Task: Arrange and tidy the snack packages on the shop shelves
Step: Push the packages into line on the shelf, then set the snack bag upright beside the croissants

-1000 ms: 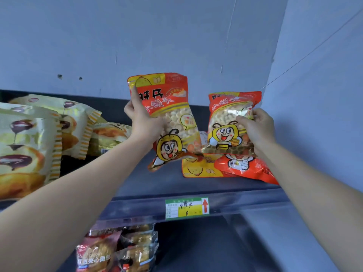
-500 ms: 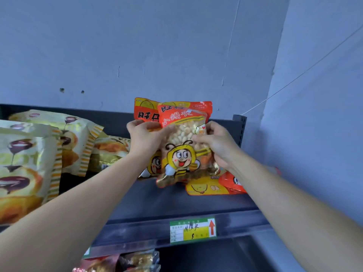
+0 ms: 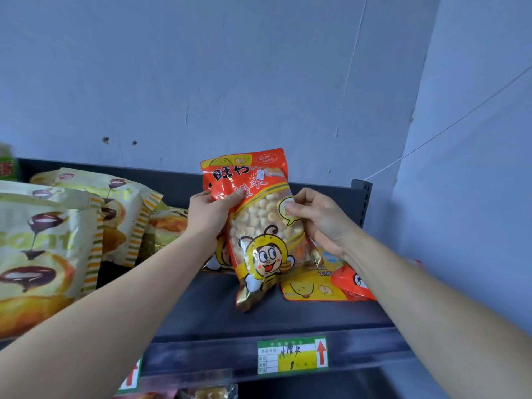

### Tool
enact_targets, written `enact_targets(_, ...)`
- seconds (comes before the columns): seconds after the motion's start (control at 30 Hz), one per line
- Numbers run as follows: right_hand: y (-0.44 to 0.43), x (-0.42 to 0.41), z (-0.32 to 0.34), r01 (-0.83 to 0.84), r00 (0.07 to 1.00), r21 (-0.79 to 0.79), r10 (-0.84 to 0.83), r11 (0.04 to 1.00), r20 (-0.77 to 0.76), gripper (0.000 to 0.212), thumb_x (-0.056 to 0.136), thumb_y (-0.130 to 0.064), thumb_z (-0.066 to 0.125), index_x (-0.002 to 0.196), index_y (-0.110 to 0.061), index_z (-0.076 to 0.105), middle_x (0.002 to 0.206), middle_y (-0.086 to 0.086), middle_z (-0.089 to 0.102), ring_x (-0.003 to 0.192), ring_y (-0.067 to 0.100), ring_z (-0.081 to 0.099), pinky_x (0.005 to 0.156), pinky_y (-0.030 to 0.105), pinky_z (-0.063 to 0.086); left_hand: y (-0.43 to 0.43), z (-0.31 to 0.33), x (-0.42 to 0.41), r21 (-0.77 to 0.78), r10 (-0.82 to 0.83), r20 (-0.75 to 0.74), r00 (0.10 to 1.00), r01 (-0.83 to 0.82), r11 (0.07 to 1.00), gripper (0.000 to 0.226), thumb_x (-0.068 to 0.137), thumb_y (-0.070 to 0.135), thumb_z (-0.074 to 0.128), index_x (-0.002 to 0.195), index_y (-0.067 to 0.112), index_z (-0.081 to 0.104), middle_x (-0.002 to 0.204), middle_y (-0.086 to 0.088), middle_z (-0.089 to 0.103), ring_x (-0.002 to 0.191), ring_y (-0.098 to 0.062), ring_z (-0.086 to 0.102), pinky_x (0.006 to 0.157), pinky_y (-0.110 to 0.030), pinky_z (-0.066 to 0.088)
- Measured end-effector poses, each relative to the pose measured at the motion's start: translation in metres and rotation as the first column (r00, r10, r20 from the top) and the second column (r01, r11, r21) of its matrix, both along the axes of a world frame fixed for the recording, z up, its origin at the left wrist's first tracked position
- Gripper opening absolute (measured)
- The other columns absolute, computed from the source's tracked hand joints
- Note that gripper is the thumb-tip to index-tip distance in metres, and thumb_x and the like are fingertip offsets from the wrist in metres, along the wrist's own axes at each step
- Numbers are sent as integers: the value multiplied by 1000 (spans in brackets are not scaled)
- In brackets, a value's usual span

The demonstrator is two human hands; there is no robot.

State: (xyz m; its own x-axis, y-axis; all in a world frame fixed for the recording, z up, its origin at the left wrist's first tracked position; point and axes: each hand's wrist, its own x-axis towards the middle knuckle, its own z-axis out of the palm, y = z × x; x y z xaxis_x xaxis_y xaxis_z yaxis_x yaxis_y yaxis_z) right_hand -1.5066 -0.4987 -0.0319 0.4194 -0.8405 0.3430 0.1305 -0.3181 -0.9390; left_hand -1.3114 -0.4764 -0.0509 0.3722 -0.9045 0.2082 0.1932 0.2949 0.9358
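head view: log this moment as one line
left hand: grips bee snack bag upper left | right hand: holds its right edge | bag: near upright over shelf | beside: flat orange bag

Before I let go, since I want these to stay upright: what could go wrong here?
1. The orange bee bag, held by the left hand and right hand, tilts on one bottom corner; released, it may flop forward off the shelf.
2. The flat bag lies close beside its base, so it may settle unevenly.
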Motion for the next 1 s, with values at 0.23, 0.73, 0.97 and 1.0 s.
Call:
enact_targets(0.23, -13, -29, 4, 176, 410, -306, -352, 936, -841, 31, 81, -27, 74, 108, -18, 62, 117, 3, 61, 114, 26, 57, 91, 36, 47, 7, 6, 11, -185, 189, 139, 972, -162, 969, 41, 64, 31, 89, 86, 28, 55, 135, 1, 45, 109, -21, 62, 93, -43, 53)
enact_targets(0.73, -20, -39, -17, -55, 136, -381, -371, 923, -919, 94, 68, -25, 79, 148, -21, 29, 139, 2, 50, 119, 20, 53, 94, 35, 51, 27, 12, 27, -88, -30, 7, 1000, 30, 996, 36, 67, 8, 82, 100, 11, 68, 91, -7, 76, 77, -27, 74, 68, -37, 58)
enact_targets(0.97, -36, -40, -26, 220, 98, -372, -400, 902, -911, 60, 92, -38, 59, 144, -15, 39, 140, 6, 51, 122, 25, 53, 96, 31, 45, 34, 13, 32, -150, -30, -47, 998, 23, 988, 62, 68, -2, 78, 121, 17, 53, 102, -5, 71, 79, -23, 73, 64, -34, 58)
enact_targets(1.0, -37, -35, -28, 224, 85, -351, -377, 909, -922, 67, 92, -46, 57, 147, -15, 34, 145, 7, 46, 127, 26, 49, 101, 32, 42, 35, 12, 33, -155, -34, -53, 998, 26, 988, 66, 68, -4, 78, 124, 18, 48, 103, -4, 69, 81, -22, 72, 64, -34, 58)
